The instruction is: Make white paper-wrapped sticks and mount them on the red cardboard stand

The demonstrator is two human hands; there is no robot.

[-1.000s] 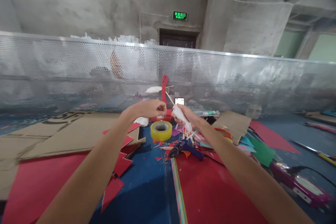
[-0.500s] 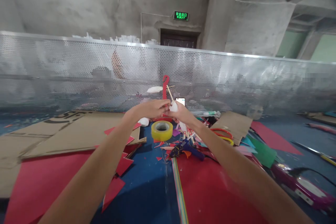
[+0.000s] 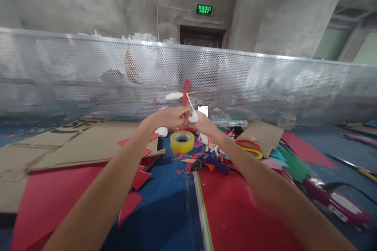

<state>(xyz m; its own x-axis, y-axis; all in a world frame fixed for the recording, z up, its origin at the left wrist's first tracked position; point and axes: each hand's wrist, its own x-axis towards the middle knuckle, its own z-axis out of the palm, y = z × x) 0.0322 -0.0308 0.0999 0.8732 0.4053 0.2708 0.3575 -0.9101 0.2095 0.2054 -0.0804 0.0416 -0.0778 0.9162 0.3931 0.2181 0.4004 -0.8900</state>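
Both hands meet above the middle of the table. My right hand [image 3: 205, 123] is closed on a small white padded piece [image 3: 193, 117], from which a thin wooden stick [image 3: 190, 102] rises. Close against its left side, my left hand [image 3: 173, 117] has bent fingers pressed together; what they pinch is too small to make out. Behind the hands stands a red curved piece [image 3: 185, 93] with a white oval piece [image 3: 174, 96] at its left. Below them lies a roll of yellow tape [image 3: 182, 142].
Cardboard [image 3: 97, 141] and red sheets lie left. A blue glue gun [image 3: 210, 162], red-and-yellow scissors [image 3: 250, 148] and a red sheet [image 3: 244, 208] lie right, with a purple device [image 3: 335, 204] farther right. A perforated metal screen [image 3: 159, 66] stands behind.
The view has tilted slightly, so the scene sits a little higher. The white piece shows more openly between my hands; both hands have otherwise hardly moved.
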